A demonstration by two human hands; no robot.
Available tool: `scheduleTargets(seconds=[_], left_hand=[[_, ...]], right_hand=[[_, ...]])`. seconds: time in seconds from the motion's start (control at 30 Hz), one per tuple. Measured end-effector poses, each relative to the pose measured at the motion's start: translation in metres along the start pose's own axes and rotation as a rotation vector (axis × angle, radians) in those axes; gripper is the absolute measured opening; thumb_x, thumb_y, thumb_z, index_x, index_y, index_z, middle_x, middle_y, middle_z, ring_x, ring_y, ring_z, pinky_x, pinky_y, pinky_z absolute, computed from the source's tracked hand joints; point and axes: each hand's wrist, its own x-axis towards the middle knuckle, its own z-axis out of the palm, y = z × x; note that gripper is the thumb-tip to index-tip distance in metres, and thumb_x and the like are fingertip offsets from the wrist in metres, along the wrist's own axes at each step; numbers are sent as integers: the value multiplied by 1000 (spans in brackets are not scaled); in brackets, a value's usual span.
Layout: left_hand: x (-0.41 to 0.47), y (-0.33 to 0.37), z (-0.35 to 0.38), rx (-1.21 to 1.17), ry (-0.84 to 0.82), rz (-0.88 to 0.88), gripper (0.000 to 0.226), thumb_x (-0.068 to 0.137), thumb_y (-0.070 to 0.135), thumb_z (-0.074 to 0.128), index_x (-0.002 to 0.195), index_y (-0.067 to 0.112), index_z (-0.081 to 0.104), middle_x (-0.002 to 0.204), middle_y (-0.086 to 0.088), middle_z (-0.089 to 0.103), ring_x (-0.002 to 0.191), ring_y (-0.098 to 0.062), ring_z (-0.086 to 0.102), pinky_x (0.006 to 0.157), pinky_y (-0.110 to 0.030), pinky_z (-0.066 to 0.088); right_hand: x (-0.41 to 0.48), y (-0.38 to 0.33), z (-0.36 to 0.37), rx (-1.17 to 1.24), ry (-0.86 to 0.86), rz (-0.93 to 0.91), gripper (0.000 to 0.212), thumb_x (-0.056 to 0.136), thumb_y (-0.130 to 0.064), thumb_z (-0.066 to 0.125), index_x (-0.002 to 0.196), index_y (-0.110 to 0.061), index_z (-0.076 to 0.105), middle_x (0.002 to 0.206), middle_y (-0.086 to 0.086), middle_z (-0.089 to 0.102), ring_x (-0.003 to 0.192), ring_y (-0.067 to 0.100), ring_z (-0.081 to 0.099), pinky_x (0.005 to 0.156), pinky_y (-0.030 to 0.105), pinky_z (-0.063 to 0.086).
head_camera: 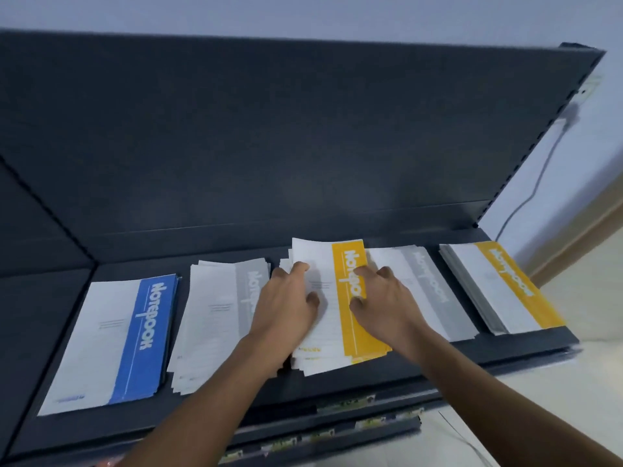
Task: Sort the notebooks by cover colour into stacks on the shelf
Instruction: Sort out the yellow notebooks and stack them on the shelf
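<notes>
Both hands pressed flat on middle stack of white-and-yellow paper notebooks [350, 298], left hand [286, 305] and right hand [384, 298] grips loose, fingers spread, dark grey metal shelf [438, 369], blue-striped stack [114, 338] far left

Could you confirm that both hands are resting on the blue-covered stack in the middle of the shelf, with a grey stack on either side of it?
Not quite: the middle stack under the left hand and right hand has a yellow cover, not blue, as the head view shows. The blue stack lies at the far left. A grey stack sits on either side: one left, one right.
</notes>
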Motion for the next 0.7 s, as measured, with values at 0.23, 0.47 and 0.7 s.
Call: scheduleTargets(seconds=[0.23, 0.47, 0.7], left_hand=[[9, 9, 12, 51, 23, -68, 48, 96, 28, 59, 141, 22, 45, 120, -9, 55, 106, -27, 60, 75, -28, 45], [3, 16, 20, 224, 46, -124, 44, 95, 26, 59, 136, 18, 45, 117, -11, 55, 112, -28, 53, 76, -35, 52], [-13, 16, 26, 373, 53, -156, 38, 98, 35, 52, 132, 18, 46, 124, -7, 51, 114, -26, 53, 71, -32, 47]], right_hand=[[31, 12, 5, -20, -95, -58, 50, 92, -23, 56, 141, -22, 43, 121, 10, 50, 101, 28, 60, 75, 35, 52], [38, 22, 10, -35, -202, -127, 48, 91, -25, 61, 137, -21, 47, 117, 8, 52, 100, 26, 61, 78, 33, 53], [38, 26, 12, -57, -217, -201, 45, 92, -28, 62, 135, -19, 49, 117, 6, 51, 103, 25, 60, 77, 30, 50]])
